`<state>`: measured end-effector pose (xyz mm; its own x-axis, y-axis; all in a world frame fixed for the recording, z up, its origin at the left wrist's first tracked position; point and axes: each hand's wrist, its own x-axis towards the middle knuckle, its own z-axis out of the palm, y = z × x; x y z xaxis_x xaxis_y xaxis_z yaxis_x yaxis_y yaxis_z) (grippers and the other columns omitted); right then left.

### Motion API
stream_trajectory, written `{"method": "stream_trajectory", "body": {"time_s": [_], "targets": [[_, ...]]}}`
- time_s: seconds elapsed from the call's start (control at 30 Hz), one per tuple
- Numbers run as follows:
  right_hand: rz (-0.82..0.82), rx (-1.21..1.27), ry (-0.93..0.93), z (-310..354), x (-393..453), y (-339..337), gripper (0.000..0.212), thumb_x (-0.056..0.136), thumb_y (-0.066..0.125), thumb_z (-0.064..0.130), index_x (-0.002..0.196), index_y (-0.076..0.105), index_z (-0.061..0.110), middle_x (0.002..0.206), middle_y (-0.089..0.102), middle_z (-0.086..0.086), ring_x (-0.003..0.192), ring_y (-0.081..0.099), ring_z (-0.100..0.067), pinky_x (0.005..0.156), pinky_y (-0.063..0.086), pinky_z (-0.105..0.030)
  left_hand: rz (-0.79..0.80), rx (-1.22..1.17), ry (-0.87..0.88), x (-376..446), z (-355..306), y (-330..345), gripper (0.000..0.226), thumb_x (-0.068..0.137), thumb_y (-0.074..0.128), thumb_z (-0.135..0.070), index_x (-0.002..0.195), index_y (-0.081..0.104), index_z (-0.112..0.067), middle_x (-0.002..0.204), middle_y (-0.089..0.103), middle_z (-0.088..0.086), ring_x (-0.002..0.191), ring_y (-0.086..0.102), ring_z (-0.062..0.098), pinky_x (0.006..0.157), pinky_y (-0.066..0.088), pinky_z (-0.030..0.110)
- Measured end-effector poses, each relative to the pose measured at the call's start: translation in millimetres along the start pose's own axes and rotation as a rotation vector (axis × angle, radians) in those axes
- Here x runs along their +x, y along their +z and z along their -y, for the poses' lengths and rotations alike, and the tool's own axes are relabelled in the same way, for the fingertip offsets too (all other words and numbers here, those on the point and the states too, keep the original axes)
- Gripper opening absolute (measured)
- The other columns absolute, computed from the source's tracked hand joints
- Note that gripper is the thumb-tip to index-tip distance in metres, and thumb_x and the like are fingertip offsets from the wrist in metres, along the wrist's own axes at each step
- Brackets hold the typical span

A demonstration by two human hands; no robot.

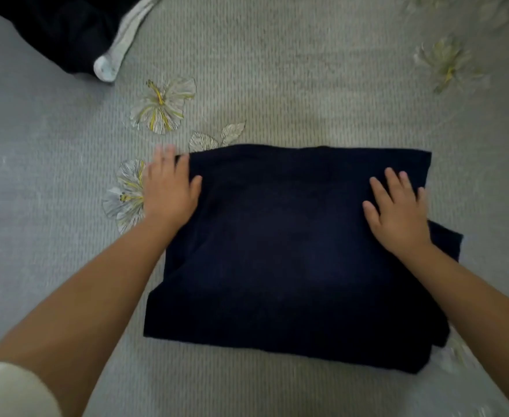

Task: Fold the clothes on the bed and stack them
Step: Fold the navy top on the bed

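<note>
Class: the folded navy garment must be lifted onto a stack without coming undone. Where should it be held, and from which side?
Probably best to hold the folded navy garment at its left and right edges, sliding flat fingers under from both sides. It lies flat and wide on the bedspread, and loose layers stick out at the right, so one-sided lifting would likely let it sag open.

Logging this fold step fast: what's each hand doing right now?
Left hand: open, resting on the left edge of the folded dark garment.
Right hand: open, flat on the garment.
</note>
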<state>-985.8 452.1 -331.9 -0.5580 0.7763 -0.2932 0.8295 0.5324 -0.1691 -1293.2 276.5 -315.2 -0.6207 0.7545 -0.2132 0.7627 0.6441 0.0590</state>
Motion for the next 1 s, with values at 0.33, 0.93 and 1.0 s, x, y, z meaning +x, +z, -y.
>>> {"method": "stream_trajectory", "body": {"time_s": [0.33, 0.93, 1.0], "targets": [[0.146, 0.039, 0.059, 68.8, -158.3, 43.2, 0.06, 0.087, 0.027, 0.039, 0.137, 0.038, 0.007, 0.149, 0.025, -0.016, 0.14, 0.016, -0.033, 0.11, 0.002, -0.054, 0.108, -0.568, -0.529, -174.2, 14.0, 32.7, 0.045, 0.096, 0.04, -0.021, 0.132, 0.037, 0.006, 0.128, 0.048, 0.024, 0.12, 0.044, 0.039, 0.102, 0.035, 0.047], [0.192, 0.011, 0.162, 116.3, -172.0, 81.1, 0.074, 0.088, 0.008, 0.065, 0.146, 0.002, 0.02, 0.152, -0.013, 0.006, 0.14, -0.015, -0.016, 0.109, -0.016, -0.044, 0.097, -0.664, -0.372, -8.7, 37.0, 18.5, 0.048, 0.096, 0.035, -0.044, 0.102, 0.059, -0.003, 0.115, 0.059, 0.017, 0.108, 0.053, 0.034, 0.09, 0.04, 0.038], [0.165, 0.045, 0.167, 115.8, -173.8, 85.9, 0.087, 0.075, -0.006, 0.071, 0.145, 0.001, 0.02, 0.149, -0.015, 0.009, 0.14, -0.015, -0.014, 0.107, -0.02, -0.041, 0.072, -0.639, -0.414, 2.4, 30.0, 24.7, 0.051, 0.094, 0.038, -0.045, 0.122, 0.051, -0.003, 0.125, 0.055, 0.013, 0.117, 0.049, 0.03, 0.096, 0.037, 0.036]]}}
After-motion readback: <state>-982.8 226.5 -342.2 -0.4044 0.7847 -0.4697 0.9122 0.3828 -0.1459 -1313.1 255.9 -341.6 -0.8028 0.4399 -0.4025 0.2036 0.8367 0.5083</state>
